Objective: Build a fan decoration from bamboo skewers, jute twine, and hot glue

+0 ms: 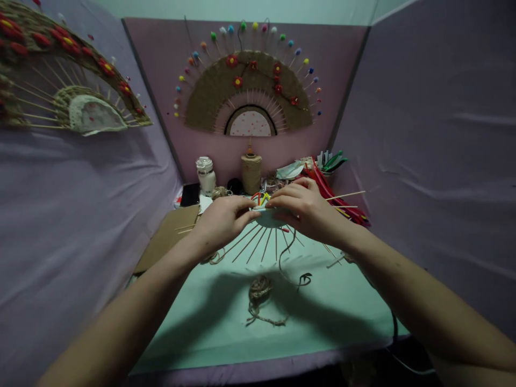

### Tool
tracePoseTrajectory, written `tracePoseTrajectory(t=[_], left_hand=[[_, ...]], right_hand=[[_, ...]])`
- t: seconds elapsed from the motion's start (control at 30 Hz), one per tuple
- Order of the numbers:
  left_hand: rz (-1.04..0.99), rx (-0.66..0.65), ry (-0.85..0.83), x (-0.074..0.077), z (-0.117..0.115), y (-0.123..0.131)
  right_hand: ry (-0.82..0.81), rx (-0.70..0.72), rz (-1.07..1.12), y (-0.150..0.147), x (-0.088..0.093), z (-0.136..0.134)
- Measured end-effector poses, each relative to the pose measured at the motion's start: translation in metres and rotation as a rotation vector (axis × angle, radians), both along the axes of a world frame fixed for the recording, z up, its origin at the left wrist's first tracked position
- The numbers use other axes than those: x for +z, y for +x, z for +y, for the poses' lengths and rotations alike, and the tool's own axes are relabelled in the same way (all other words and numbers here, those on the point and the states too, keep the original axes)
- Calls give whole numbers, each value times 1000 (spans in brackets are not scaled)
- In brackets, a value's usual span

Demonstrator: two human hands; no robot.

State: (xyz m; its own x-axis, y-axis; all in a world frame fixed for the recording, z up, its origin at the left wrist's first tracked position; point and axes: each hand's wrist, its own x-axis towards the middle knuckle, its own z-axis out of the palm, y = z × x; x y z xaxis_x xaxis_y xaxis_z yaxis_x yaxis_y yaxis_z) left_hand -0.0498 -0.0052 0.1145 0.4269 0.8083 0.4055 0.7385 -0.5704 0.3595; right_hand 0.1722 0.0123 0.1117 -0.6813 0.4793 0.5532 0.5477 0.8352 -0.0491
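Observation:
Both hands hold up a small pale half-round piece above the table, with thin wooden sticks fanning out below it and to the sides. My left hand pinches its left end between thumb and fingers. On the other side my right hand grips the right part, fingers bent over the top edge. A dark cord hangs from near the right hand down to the table. Beneath the piece lies a small bundle of brown twine with a loose end.
At the back stand a white-lidded jar, a twine spool and a cup of pens. Red strips lie at right, brown cardboard at left. A decorated fan hangs behind; another fan hangs left.

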Motion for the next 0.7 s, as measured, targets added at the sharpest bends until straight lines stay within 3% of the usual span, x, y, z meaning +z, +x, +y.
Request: tracePoseTrajectory(t=[0.23,0.5,0.7], left_hand=[[-26,28,8,-23,-3,-11],[-40,-97,376,-34,-5,-21],[44,-155,534,-39,-5,-23]], right_hand=[[1,-12,-23,-13,-15,2],[0,-10,17,-13,-15,0],[9,-8,-1,-7,-12,-6]])
